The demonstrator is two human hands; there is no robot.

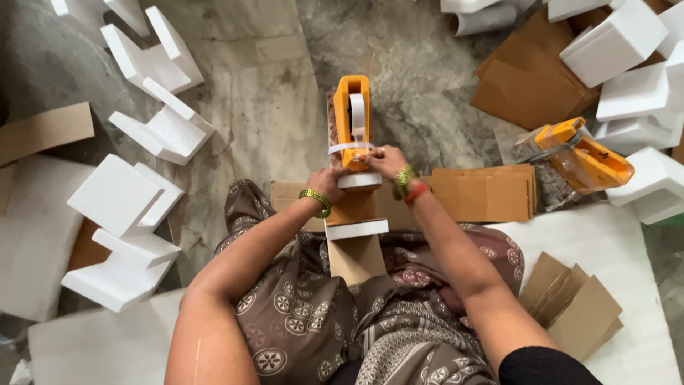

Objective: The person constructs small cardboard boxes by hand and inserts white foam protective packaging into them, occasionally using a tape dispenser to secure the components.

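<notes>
I see both hands working together at the near end of an orange tape dispenser [352, 117] that stands on the stone floor [278, 107], its long body pointing straight away from me. The left hand [329, 182] is curled closed on the left side of a small bundle of cardboard and white foam [358, 207], fingers wrapped over its top edge. The right hand [385, 162] is pinched shut at the dispenser's near tip, where a strip of clear tape [349, 147] crosses the orange body; I cannot tell whether the fingers hold the tape end itself or only press on the foam block just below it. So the bundle sits right under and between the two hands, touching the dispenser's front, and its lower end runs back toward my lap.

A gold bangle [315, 198] circles the left wrist; green and red bangles [409, 184] sit on the right.

Just right of the hands lies a flat stack of cardboard pieces [484, 192], and beyond it, toward the right edge of the floor, a second orange dispenser [584, 153] lies tilted. White foam corner blocks [153, 93] are scattered along the left side and in the upper right corner. More folded cardboard [573, 303] rests on a white foam sheet [627, 249] at lower right.
</notes>
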